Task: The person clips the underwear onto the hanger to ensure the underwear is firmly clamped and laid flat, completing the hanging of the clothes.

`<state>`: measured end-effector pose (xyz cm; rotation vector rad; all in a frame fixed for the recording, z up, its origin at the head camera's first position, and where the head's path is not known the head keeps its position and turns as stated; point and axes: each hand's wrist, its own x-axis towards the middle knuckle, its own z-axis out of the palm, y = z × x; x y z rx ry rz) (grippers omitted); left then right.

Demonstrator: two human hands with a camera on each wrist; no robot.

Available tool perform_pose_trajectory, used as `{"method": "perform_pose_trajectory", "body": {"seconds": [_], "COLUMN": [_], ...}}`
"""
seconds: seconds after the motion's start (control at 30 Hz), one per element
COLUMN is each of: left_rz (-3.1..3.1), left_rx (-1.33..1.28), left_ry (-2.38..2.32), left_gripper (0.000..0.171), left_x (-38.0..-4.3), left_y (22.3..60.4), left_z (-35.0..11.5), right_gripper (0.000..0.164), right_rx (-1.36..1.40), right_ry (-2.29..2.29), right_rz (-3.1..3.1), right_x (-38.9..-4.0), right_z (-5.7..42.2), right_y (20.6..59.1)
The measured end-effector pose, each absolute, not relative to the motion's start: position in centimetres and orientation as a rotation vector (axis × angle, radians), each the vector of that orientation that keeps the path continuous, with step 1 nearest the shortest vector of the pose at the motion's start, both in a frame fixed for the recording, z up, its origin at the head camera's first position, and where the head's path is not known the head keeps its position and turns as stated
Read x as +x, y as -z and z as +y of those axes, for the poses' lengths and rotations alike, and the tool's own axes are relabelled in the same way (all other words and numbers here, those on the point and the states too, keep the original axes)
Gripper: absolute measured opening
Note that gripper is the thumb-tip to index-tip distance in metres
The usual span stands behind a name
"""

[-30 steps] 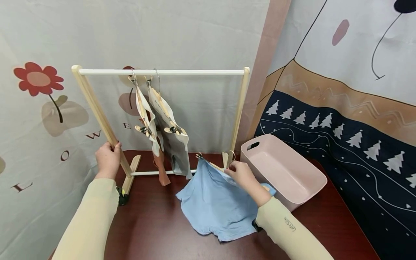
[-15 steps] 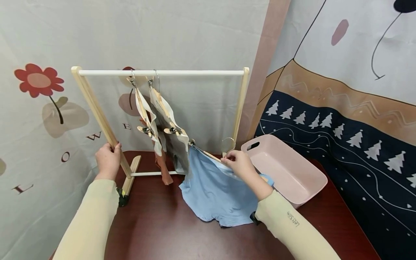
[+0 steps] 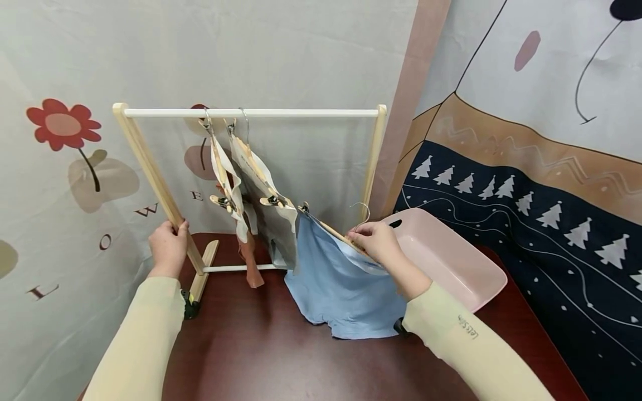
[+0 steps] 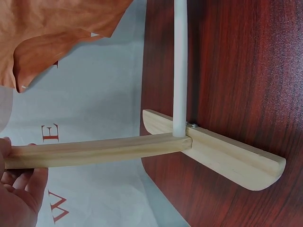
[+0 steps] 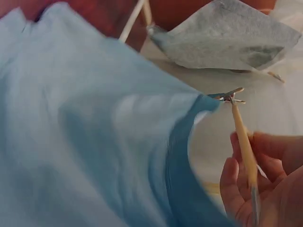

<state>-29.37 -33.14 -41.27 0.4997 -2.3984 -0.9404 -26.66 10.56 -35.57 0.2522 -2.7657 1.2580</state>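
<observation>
My left hand grips the left upright of a small wooden clothes rack. In the left wrist view, its fingers curl round that post. My right hand holds a wooden clip hanger by the middle of its bar, below the metal hook. From the clips hang light blue shorts, waistband up and lower edge close over the table. The right wrist view shows one clip biting the waistband corner. The hook stands up in front of the rack's right post.
A grey and white garment and a white and rust-brown one hang from the white top rail, left of the shorts. A pink bin stands on the dark red table at right. Printed cloth hangs behind.
My right hand has raised the hanger and shorts off the table and moved slightly right, so the hook sits higher. The left hand stays on the post.
</observation>
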Motion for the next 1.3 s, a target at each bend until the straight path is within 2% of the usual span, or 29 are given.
{"method": "perform_pose_trajectory", "body": {"seconds": [0.23,0.8,1.07,1.3], "left_rz": [-2.391,-2.396,-2.397,-2.380], "left_rx": [0.498,0.494,0.494,0.492], "left_ry": [0.933,0.951,0.944,0.944], "left_gripper": [0.036,0.037,0.037,0.035], "left_x": [-29.3,-29.2,-29.1,-29.1], "left_y": [41.3,41.4,41.3,41.3], "left_z": [-33.1,-33.1,-33.0,-32.9], "right_gripper": [0.016,0.020,0.022,0.023], "right_rx": [0.434,0.436,0.463,0.430], "right_ry": [-1.106,-0.973,-0.875,-0.861], "right_rz": [-2.872,-2.679,-2.710,-2.736], "right_x": [-25.7,-28.1,-29.5,-30.3], "right_z": [10.6,7.7,5.4,4.0], "right_y": [32.1,21.2,18.4,17.4]}}
